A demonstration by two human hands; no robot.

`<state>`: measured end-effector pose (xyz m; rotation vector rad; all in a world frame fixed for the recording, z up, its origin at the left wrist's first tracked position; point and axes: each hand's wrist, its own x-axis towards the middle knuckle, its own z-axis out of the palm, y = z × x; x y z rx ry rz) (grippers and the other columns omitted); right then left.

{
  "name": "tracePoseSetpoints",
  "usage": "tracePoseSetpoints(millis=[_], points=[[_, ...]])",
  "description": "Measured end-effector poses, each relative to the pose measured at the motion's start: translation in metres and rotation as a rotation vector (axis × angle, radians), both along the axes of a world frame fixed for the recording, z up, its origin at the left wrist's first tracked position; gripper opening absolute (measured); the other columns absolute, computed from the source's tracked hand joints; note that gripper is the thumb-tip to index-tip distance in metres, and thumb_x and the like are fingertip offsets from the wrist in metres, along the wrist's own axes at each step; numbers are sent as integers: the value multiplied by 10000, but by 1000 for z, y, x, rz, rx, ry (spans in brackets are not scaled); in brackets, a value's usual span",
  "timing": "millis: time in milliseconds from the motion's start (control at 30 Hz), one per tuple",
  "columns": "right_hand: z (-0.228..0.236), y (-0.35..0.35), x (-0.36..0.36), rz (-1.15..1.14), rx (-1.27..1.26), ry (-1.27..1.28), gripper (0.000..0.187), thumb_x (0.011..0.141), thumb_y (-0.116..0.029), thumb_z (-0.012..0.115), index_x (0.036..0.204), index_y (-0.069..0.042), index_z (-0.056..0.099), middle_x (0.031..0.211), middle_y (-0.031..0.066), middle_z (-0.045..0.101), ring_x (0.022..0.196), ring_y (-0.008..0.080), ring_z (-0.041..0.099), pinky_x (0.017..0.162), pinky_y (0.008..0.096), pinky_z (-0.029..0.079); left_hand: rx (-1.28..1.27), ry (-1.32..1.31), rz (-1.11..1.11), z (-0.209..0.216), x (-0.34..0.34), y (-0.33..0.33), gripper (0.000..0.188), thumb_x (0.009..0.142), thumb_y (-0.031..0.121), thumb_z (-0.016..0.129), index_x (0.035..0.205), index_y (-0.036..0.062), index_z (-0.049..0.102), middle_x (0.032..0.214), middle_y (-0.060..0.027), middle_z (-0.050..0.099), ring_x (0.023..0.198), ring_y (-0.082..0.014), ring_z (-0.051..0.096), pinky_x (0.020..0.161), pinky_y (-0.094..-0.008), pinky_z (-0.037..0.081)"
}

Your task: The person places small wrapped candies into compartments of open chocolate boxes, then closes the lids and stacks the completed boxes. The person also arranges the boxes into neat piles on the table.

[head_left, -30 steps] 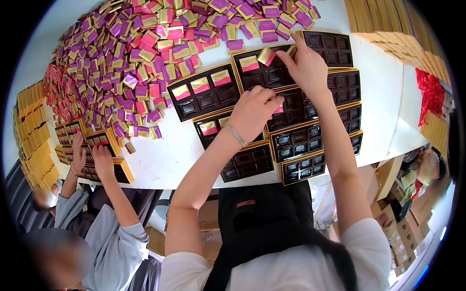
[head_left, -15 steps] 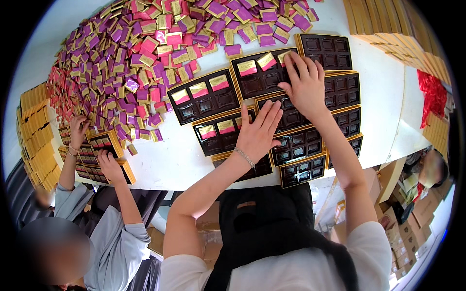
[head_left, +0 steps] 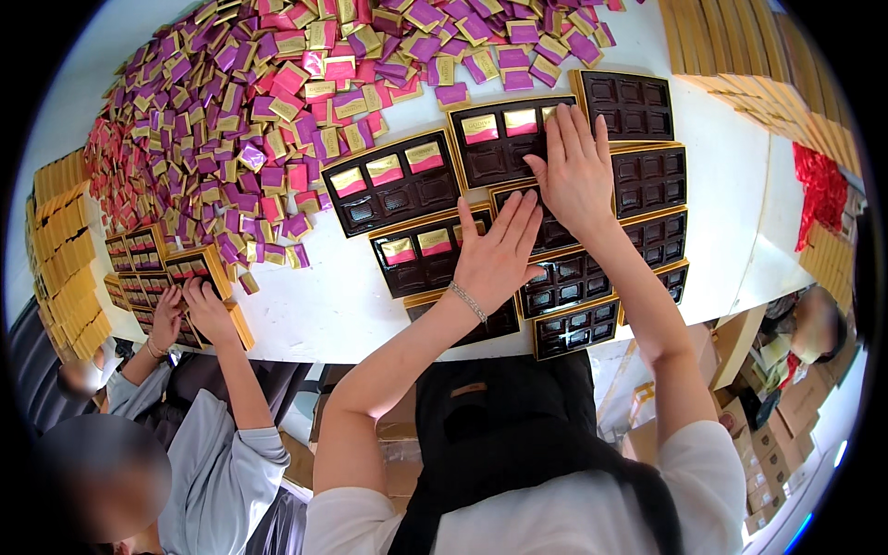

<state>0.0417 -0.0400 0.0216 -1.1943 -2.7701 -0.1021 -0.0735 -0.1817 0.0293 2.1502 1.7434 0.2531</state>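
My right hand (head_left: 578,176) lies flat with fingers stretched over the right end of a black-trayed gold box (head_left: 490,166). Its fingertips partly cover the third pink-and-gold wrapped chocolate in the far row; two others, a left chocolate (head_left: 480,129) and a middle chocolate (head_left: 521,122), show beside it. My left hand (head_left: 499,254) is open, palm down, over the right part of a nearer box (head_left: 416,274), half hiding its third chocolate. To the left, another box (head_left: 384,213) has three chocolates in its far row and vacant near slots.
A large heap of purple, pink and gold wrapped chocolates (head_left: 277,120) covers the far left. Unfilled boxes (head_left: 649,178) stand at the right. Stacked gold boxes (head_left: 740,65) and red material (head_left: 819,194) lie farther right. A co-worker's hands (head_left: 190,314) work over boxes at the left.
The tilted middle chocolate under my right hand now sits level in its slot. My right hand has flattened, its fingers closer together. The co-worker's far hand has moved nearer to their other hand.
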Motion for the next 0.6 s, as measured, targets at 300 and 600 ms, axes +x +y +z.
tracePoseSetpoints(millis=[300, 600], points=[[-6, 2, -2, 109, -201, 70, 706, 865, -418, 602, 1464, -125, 368, 1528, 147, 302, 1406, 335, 292, 1134, 495, 253, 78, 110, 264, -11, -42, 67, 895, 778, 567, 629, 1433, 10, 377, 1538, -129, 295, 1431, -239, 270, 1035, -736, 155], [-9, 2, -2, 125, -193, 15, 627, 919, -443, 528, 1445, -125, 400, 1511, 120, 348, 1399, 325, 313, 1131, 489, 255, 175, 110, 325, -11, -57, 64, 704, 812, 473, 644, 1364, 74, 463, 1476, -101, 394, 1374, -220, 367, 1022, -733, 189]])
